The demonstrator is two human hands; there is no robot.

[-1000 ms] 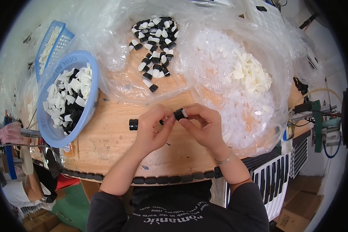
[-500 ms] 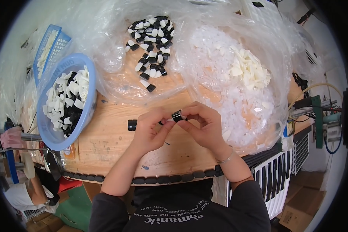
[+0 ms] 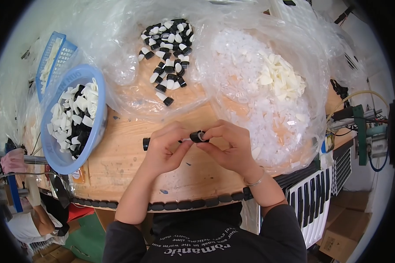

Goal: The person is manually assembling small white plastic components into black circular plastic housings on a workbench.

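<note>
Over the wooden table (image 3: pixel 118 175), my hands meet on a small black cylindrical cap (image 3: pixel 196 136) with a pale rim at its right end. My right hand (image 3: pixel 229 143) is closed, thumb and fingers pinching the cap at that end. My left hand (image 3: pixel 166 147) is closed too, its fingertips on a thin white piece (image 3: pixel 186 140) at the cap's left end; how far that piece reaches inside is hidden. Another black cap (image 3: pixel 146 143) lies on the table just left of my left hand and is partly covered by it.
A blue basin (image 3: pixel 102 94) of white and black pieces stands left, beside a blue basket (image 3: pixel 70 48). Black caps with white tongues (image 3: pixel 166 37) lie in a heap at the back. Cream flat pieces (image 3: pixel 281 79) and clear pieces (image 3: pixel 276 127) lie on plastic sheeting at right.
The cap between my hands has turned a little, and its pale rim shows more plainly. My fingers have shifted slightly on it. The whole view has moved a little.
</note>
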